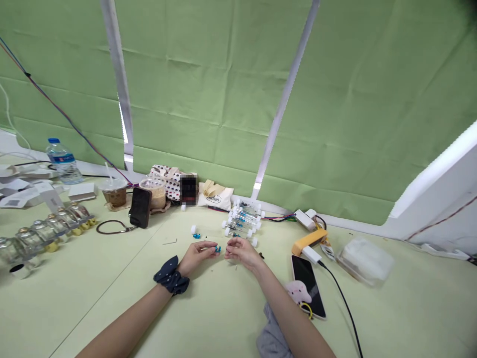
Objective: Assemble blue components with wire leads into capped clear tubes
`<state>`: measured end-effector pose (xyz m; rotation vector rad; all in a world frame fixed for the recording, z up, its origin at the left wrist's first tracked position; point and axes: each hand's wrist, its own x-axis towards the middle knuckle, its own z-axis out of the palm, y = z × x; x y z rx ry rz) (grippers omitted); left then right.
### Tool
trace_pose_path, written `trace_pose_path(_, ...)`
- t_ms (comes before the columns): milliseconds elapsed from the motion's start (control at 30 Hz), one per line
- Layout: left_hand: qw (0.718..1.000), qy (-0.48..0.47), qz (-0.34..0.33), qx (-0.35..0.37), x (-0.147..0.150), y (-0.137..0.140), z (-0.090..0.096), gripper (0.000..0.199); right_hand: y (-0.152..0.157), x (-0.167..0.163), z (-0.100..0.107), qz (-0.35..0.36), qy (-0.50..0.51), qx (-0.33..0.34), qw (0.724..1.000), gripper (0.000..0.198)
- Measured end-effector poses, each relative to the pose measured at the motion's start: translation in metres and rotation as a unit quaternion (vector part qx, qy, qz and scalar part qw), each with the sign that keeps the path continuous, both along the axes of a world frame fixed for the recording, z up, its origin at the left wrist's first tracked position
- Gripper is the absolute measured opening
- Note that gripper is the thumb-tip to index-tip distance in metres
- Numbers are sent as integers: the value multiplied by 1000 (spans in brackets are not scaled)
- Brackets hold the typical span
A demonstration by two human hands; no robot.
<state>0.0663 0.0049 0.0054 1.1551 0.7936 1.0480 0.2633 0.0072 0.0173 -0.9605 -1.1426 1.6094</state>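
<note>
Left hand [197, 257] pinches blue part [217, 249] over tabletop [208, 318], likely keeping free end exposed. Right hand [243, 251] just beside, curled; cannot tell if gripping. Capped pieces [242, 217] cluster beyond, probably for reach.

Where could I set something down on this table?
Bare patches lie between the see-through jars and left forearm, and right of the black cable, nearer than the plastic box. Crowded: the back, with cups and bags, and beyond the right hand, with white-wheeled pieces.
</note>
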Motion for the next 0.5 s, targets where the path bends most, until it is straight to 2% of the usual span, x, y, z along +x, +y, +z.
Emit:
trace_pose_path(167, 1000, -14, -6, 3, 1, -2, 3, 31, -2, -7, -5, -39, 2, 13, 999, 42)
trace_pose_path(333, 999, -33, -11, 5, 0, 0, -1, 30, -2, -11, -12, -23, -35, 15, 999, 41)
trace_pose_path(500, 1000, -13, 6, 13, -2, 0, -3, 32, -4, -16, -13, -10, -4, 41, 999, 40)
